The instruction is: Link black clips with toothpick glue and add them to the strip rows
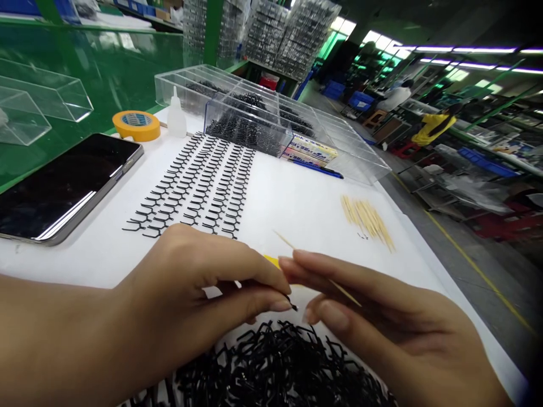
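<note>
Pinched between the thumb and forefinger of my left hand (203, 282) is a small black forked piece (293, 306), mostly hidden by the fingers. Close beside it, my right hand (386, 316) holds a wooden toothpick (283, 238) among its fingers, the thumb held apart from them. A heap of black forked pieces (288, 362) lies below both hands. Beyond the left hand, more such pieces stand in several rows (195, 192) on the white tabletop (292, 206). Something yellow (272, 260) shows partly behind the fingertips.
Loose toothpicks (367, 220) lie at the right. At the back are a clear divided tray (356, 150), a bin of black pieces (246, 133), small boxes (311, 150), a blue pen (316, 168) and a white bottle (176, 116). Yellow tape (146, 127) and a phone (63, 181) occupy the left.
</note>
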